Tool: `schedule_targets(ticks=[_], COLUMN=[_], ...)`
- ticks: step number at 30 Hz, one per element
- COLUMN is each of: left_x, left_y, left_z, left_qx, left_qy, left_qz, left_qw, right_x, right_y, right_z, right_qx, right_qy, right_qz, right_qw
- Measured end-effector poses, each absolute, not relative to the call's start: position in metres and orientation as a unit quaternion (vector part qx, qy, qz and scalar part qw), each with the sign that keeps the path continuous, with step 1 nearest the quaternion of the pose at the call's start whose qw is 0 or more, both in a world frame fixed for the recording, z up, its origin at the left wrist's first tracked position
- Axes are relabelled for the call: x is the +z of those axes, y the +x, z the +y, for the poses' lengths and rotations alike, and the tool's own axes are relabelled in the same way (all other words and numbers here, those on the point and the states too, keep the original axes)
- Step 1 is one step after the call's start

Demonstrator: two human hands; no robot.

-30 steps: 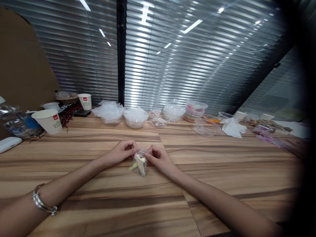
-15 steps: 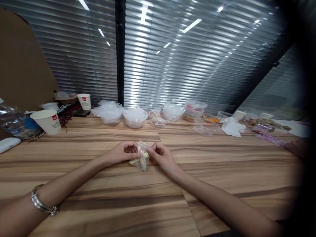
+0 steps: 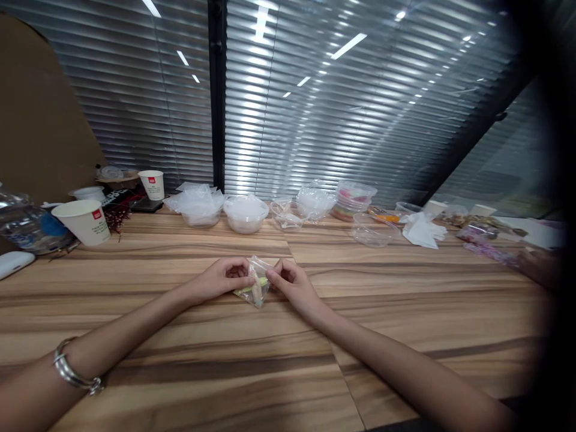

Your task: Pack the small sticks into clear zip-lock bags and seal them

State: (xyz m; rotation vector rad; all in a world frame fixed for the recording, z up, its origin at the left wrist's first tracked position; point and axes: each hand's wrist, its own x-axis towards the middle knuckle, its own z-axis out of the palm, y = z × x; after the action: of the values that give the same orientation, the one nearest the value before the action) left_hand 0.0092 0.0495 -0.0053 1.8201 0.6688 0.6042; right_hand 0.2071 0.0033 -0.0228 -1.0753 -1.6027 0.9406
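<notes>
A small clear plastic bag (image 3: pixel 256 287) with yellow and pale bits inside sits between my two hands over the wooden table (image 3: pixel 288 354). My left hand (image 3: pixel 222 278) pinches its left side with curled fingers. My right hand (image 3: pixel 290 282) pinches its right top edge, fingers closed. The bag's lower end touches the tabletop. A silver bracelet (image 3: pixel 72 372) is on my left wrist.
Along the back edge stand two paper cups (image 3: pixel 84 221), clear plastic bowls and lidded tubs (image 3: pixel 246 213), crumpled plastic bags (image 3: pixel 197 201) and a white tissue (image 3: pixel 420 230). A crushed water bottle (image 3: pixel 24 223) and a white object (image 3: pixel 13 263) lie at far left. Window blinds rise behind.
The bag has been turned and drawn a little up and away from me; both hands have closed in tighter around its top edge.
</notes>
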Motion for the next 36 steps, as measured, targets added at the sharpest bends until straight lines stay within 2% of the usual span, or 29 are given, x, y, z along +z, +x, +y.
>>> schedule_targets(ticks=[6, 17, 24, 28, 36], left_x=[-0.007, 0.002, 0.000, -0.005, -0.006], left_y=[0.010, 0.010, 0.010, 0.009, 0.010], left_z=[0.050, 0.046, 0.049, 0.051, 0.050], left_qx=[0.251, 0.212, 0.224, 0.221, 0.212], left_qy=[0.771, 0.803, 0.804, 0.816, 0.835], left_qz=[0.291, 0.282, 0.288, 0.285, 0.287], left_qw=[0.508, 0.480, 0.469, 0.452, 0.420], right_x=[-0.028, -0.026, -0.028, -0.028, -0.028], right_y=[0.206, 0.210, 0.206, 0.205, 0.207], right_z=[0.007, 0.011, 0.011, 0.010, 0.011], right_qx=[0.435, 0.440, 0.506, 0.504, 0.496], right_qy=[-0.423, -0.433, -0.380, -0.382, -0.391], right_qz=[-0.624, -0.562, -0.572, -0.593, -0.592], right_qw=[0.493, 0.550, 0.522, 0.498, 0.500])
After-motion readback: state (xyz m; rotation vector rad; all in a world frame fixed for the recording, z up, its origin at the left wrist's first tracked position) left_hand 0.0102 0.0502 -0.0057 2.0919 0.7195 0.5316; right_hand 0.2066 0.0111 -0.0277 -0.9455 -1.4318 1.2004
